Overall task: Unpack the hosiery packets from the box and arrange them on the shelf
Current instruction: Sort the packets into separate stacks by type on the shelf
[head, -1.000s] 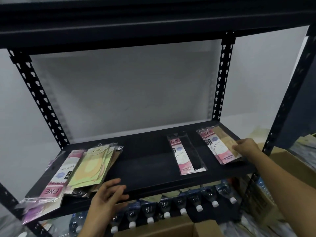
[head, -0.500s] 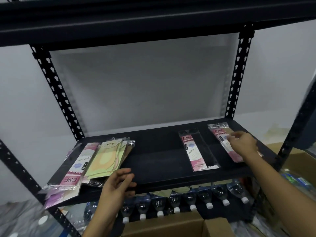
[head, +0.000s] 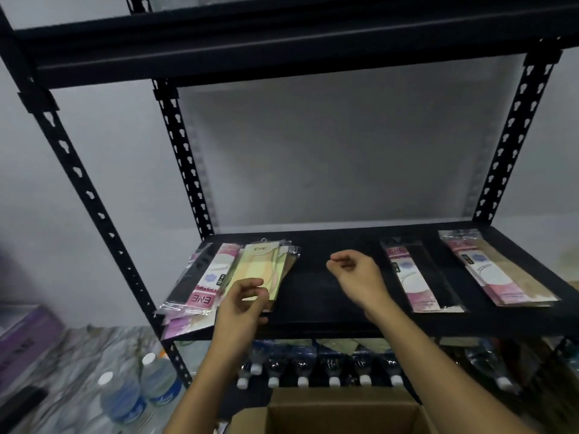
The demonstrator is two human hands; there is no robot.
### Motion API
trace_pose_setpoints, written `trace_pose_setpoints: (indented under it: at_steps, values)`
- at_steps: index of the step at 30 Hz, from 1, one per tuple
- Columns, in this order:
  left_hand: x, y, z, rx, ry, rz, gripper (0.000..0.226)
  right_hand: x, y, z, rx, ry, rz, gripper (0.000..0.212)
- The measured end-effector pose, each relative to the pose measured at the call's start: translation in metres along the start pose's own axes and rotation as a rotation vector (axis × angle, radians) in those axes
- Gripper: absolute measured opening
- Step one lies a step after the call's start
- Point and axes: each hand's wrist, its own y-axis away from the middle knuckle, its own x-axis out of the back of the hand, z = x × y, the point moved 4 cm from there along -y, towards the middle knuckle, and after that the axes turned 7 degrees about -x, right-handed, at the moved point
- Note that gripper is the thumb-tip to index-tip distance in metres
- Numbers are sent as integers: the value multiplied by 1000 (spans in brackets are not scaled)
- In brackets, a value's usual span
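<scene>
Left hand (head: 242,305) curls at the packet stack (head: 206,286), shelf (head: 313,296) left; grip unconfirmed. Right hand (head: 354,277) hangs loosely curled, empty. Pinch the top packet (head: 260,270) only; lay it flat mid-shelf.

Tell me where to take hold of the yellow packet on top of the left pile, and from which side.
Pinch its near short end, coming from the front. The yellow packet lies flat on top, long side running front to back, and that end points at the left hand.

ENE on yellow packet (head: 257,269), ENE upside-down on pink packet (head: 215,277), ENE on dark packet (head: 418,277)
</scene>
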Motion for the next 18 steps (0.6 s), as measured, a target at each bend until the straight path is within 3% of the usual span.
trace_pose_setpoints:
  at_steps: [12, 18]
  values:
    - [41, -27, -14, -84, -267, 82, 23, -101, 11, -9, 17, 96, -143, 15]
    - [56, -48, -32, -51, -474, 135, 31, -132, -10, 1, -78, 192, -100, 35]
